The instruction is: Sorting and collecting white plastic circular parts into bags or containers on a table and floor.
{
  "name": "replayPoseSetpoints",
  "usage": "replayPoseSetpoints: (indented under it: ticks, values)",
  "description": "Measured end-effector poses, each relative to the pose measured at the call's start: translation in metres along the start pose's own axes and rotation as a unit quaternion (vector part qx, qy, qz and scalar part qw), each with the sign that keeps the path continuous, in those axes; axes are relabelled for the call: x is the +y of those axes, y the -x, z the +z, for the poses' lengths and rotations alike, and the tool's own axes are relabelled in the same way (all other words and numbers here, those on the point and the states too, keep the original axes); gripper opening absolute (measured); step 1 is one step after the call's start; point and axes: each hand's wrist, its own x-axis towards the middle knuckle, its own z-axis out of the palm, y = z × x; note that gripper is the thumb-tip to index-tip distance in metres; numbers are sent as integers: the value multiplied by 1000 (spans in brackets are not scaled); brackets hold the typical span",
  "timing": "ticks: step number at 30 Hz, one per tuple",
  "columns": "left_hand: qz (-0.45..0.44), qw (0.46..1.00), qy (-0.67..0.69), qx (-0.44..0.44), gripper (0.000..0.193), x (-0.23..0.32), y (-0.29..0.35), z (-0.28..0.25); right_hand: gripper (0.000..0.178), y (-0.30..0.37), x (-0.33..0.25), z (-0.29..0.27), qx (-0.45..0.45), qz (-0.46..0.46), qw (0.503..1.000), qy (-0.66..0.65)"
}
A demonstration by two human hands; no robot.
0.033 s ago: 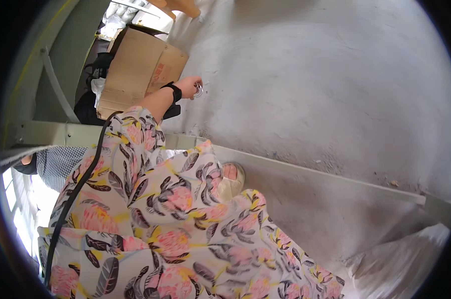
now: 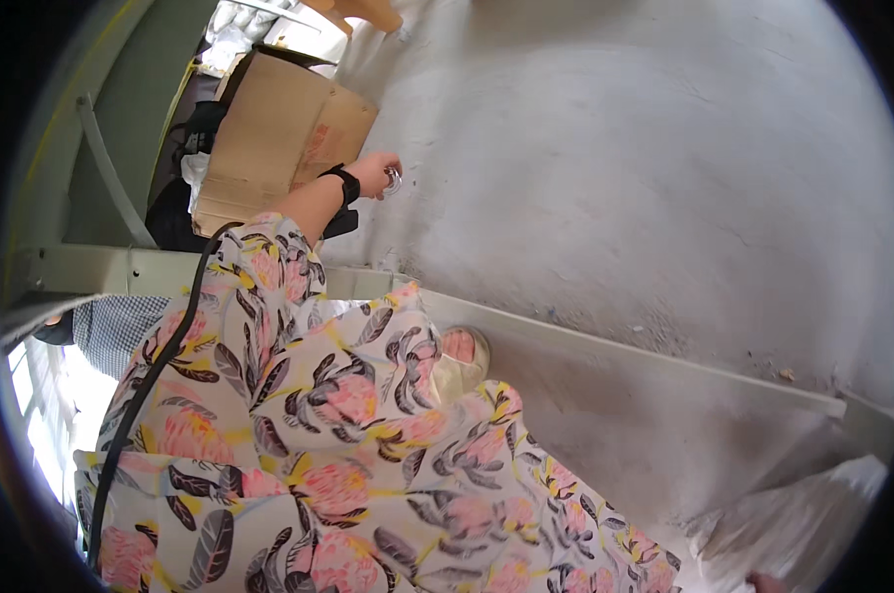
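My left hand, with a black band round the wrist, reaches out past the cardboard box. Its fingers are closed round a small shiny ring-shaped thing, clear or metallic; the exact kind is too small to tell. Grey floor lies below and beyond it. At the bottom right edge, a blurred bit of skin, likely my right hand, shows against a whitish plastic bag. Its fingers are cut off by the picture's edge.
A pale metal bar crosses the view at floor level, with grit along it. My shoe is just on the near side. Dark bags lie left of the box. An orange-brown piece of furniture stands at the far edge.
The bit of skin has come in at the bottom right beside the plastic bag. My left hand keeps the ring-shaped thing almost in place.
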Motion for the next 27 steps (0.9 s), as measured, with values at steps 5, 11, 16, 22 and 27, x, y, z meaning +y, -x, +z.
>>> replayPoseSetpoints:
  ticks: [5,11,16,22,27]
  values:
    - [-78,997,23,-11,24,13,-8,-11,29,-90,11,108,-165,-146,971,-94]
    - [-120,988,81,62,24,24,-10,0,55,-132,12,188,-169,-160,972,43]
    - [-45,953,232,191,27,0,-19,11,56,-168,-8,204,-75,-178,978,78]
    - [-99,881,433,163,21,2,-24,24,51,-229,-11,207,9,-158,975,155]
    - [-43,871,460,169,17,44,-7,48,46,-289,-29,195,71,-151,966,196]
